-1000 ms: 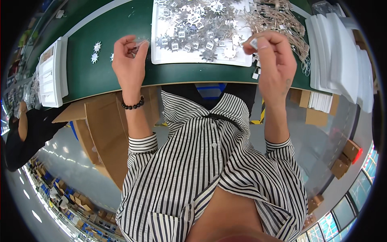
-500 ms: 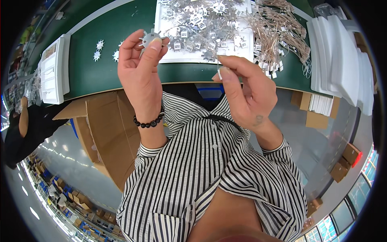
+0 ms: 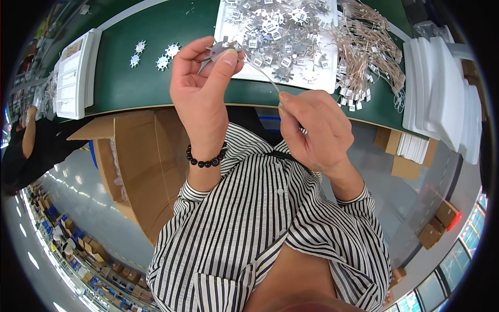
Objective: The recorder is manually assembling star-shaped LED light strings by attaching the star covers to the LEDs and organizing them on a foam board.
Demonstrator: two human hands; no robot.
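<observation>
While the grey toothed disc (image 3: 220,48) is up in the air, just off the lower left part of the heaped tray, a thin pale wire (image 3: 270,79) slants from beside it down to the right. The left hand (image 3: 201,86) has a narrow grip, thumb flat on the disc's face and fingers behind; the right hand (image 3: 318,127) pinches the wire's lower end between thumb and forefinger. Whether the upper end is fixed to the disc cannot be told.

To handle this well, I would press the disc by its face, sparing the thin teeth, and keep the left grip steady while the right guides the wire with a light pull and no sharp kink. Working clear of the heap should help avoid snagging.

Just beyond lies the white tray (image 3: 328,83), piled with similar toothed pieces. Four loose discs (image 3: 172,50) rest to its left on the green desk (image 3: 119,86), and a tangle of brownish wires (image 3: 364,44) lies to its right, beside stacked white foam sheets (image 3: 436,88).
</observation>
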